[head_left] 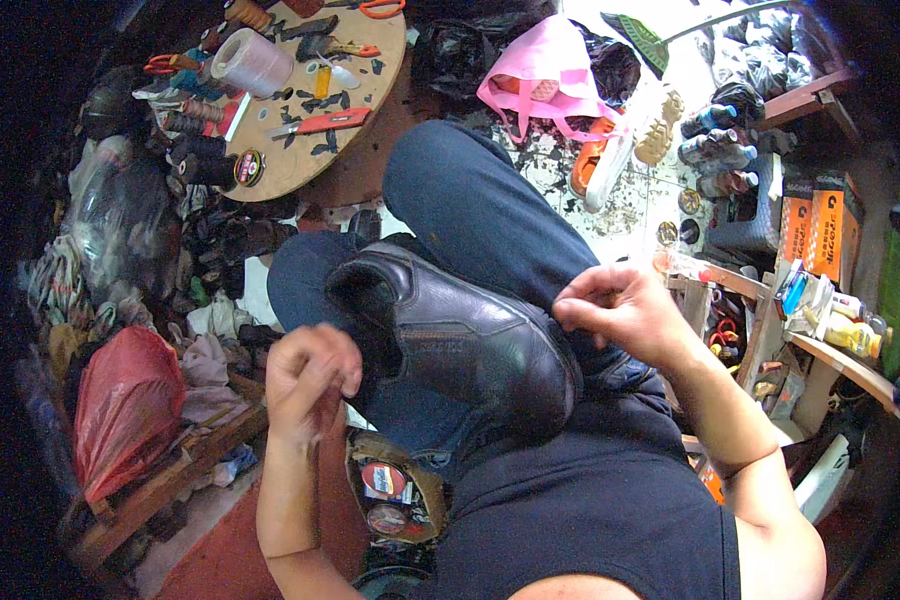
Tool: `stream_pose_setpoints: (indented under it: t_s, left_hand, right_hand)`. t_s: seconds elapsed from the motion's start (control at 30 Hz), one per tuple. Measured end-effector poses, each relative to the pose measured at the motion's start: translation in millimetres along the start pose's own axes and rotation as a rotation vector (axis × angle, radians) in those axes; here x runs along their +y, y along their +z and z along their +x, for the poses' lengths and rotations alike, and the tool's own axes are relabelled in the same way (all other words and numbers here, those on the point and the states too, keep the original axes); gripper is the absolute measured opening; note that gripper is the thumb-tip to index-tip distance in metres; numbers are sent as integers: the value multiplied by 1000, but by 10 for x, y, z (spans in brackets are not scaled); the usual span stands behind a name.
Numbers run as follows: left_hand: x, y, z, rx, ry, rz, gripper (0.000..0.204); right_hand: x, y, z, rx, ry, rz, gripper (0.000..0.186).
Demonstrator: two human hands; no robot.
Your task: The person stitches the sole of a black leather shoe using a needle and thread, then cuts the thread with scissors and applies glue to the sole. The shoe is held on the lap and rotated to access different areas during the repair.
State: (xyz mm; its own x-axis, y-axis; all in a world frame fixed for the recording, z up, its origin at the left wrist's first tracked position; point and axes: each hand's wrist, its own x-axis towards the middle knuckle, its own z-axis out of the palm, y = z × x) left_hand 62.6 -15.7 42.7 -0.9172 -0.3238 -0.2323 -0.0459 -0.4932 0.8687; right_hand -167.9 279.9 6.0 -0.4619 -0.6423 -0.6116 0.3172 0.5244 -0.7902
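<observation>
Left hand [312,378]: fingers curled inward, thumb drawn close to them; whether they pinch anything thin cannot be told; right hand [625,315]: thumb and forefinger bent toward each other; contact between the tips, or a hold on anything, cannot be told; 1 black leather shoe [470,340] rests on the dark trousers [490,195] between the 2 hands, opening just right of the left, toe below and left of the right; a round board [386,72] lies beyond the left hand; a red plastic bag [128,410] sits left of it.

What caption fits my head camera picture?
A black shoe on a lap, between the left hand and right hand.
</observation>
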Motion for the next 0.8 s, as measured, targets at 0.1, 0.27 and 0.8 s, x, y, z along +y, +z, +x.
stream_pose_setpoints:
  t_s: [0.1, 0.27, 0.8]
  left_hand:
    - [-133, 10, 227, 100, 38, 1024, 6]
    - [-336, -32, 622, -315, -211, 1163, 19]
    - [-772, -65, 749, -710, -196, 445, 46]
  right_hand:
    - [-37, 85, 109, -61, 38, -83, 24]
    - [-169, 40, 223, -146, 52, -193, 24]
    - [-165, 6, 113, -23, 82, 220, 20]
